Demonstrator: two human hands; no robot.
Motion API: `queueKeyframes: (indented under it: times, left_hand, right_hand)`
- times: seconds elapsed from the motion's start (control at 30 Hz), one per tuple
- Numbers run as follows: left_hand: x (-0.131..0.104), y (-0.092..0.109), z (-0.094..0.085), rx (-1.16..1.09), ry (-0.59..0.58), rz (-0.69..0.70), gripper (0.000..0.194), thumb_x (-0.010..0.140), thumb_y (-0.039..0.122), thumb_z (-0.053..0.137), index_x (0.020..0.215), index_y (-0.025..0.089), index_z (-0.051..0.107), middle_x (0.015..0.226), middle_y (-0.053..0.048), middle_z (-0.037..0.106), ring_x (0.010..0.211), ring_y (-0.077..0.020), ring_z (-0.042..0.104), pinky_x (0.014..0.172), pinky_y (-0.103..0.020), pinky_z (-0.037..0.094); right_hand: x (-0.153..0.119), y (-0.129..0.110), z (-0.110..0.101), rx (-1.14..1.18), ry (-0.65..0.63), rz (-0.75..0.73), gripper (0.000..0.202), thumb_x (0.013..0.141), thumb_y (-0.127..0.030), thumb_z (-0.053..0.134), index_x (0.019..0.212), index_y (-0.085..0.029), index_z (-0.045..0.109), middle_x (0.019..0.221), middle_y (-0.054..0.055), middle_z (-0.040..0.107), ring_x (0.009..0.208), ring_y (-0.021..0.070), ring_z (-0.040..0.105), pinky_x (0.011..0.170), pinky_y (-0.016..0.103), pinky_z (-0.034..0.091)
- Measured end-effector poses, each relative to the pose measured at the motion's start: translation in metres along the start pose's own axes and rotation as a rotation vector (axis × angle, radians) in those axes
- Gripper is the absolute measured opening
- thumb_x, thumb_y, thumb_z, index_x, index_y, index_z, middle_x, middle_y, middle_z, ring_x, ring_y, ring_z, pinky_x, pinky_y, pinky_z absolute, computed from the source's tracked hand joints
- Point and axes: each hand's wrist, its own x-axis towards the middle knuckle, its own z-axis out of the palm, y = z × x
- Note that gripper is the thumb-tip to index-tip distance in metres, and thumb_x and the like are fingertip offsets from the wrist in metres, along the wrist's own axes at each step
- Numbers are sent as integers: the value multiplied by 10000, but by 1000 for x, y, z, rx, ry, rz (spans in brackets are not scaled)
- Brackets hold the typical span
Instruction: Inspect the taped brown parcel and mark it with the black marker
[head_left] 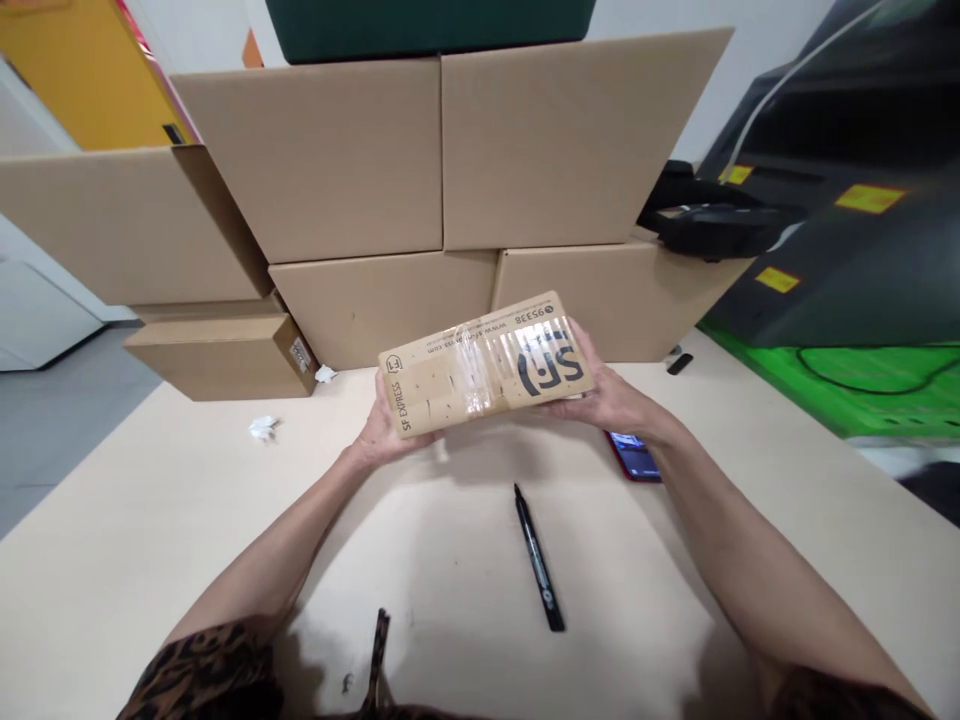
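Taped brown cardboard parcel [486, 362] held tilted above table.

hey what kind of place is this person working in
Probably a parcel packing or shipping area: both hands hold a taped courier box over a work table, plain cardboard cartons are stacked behind, and a black marker lies ready.

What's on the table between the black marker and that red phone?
Nothing: in the head view, only bare table separates the black marker from the red phone.

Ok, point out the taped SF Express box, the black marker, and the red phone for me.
SF Express box [486, 365]: head view, on its taped top face.
black marker [538, 558]: head view, middle of its barrel, lying on the table.
red phone [634, 458]: head view, on its lit screen.
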Motion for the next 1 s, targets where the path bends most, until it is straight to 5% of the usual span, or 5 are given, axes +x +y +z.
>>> queueKeyframes:
  times: [0.27, 0.47, 0.67, 0.83, 1.0]
  left_hand:
    - [-7, 9, -1, -5, -78, -64, 882, 647, 639, 1025, 1374, 257, 701, 1241, -149, 829, 1314, -458, 746, 1186, -661, 580]
    - [-5, 6, 7, -174, -35, -116, 1091, 630, 726, 997, 1540, 249, 630, 1351, -150, 822, 1331, -461, 748, 1145, -613, 611]
    - [-3, -1, 3, -261, 5, -186, 969, 671, 898, 898, 1382, 259, 741, 1384, -132, 807, 1385, -442, 714, 1115, -564, 616]
    - [-1, -3, 1, -278, 15, -119, 902, 723, 840, 917, 1432, 311, 743, 1565, -119, 709, 1505, -427, 610, 1166, -549, 575]
    - [-1, 2, 6, -352, -13, -121, 821, 796, 733, 934, 1484, 346, 709, 1607, -98, 676, 1629, -423, 492, 1252, -563, 537]
  right_hand:
    - [2, -3, -5, 215, -117, 62, 1436, 617, -623, 1048, 1788, -388, 251, 1886, 89, 325, 1724, 447, 349, 1370, 722, 325]
    - [-3, -7, 4, 368, -24, 154, 1409, 529, -709, 1054, 1729, -366, 401, 1783, 83, 506, 1694, 440, 408, 1383, 659, 337]
    - [-3, -13, 20, 557, 119, 306, 1106, 583, -693, 1026, 1544, -363, 591, 1599, 61, 699, 1547, 426, 596, 1310, 641, 464]
    - [0, -14, 29, 711, 175, 519, 681, 663, -658, 970, 1217, -325, 753, 1333, 60, 820, 1407, 425, 689, 1161, 615, 592]
    - [-2, -12, 35, 675, 92, 591, 673, 755, -744, 855, 1274, -336, 727, 1315, 83, 797, 1375, 461, 668, 937, 634, 649]
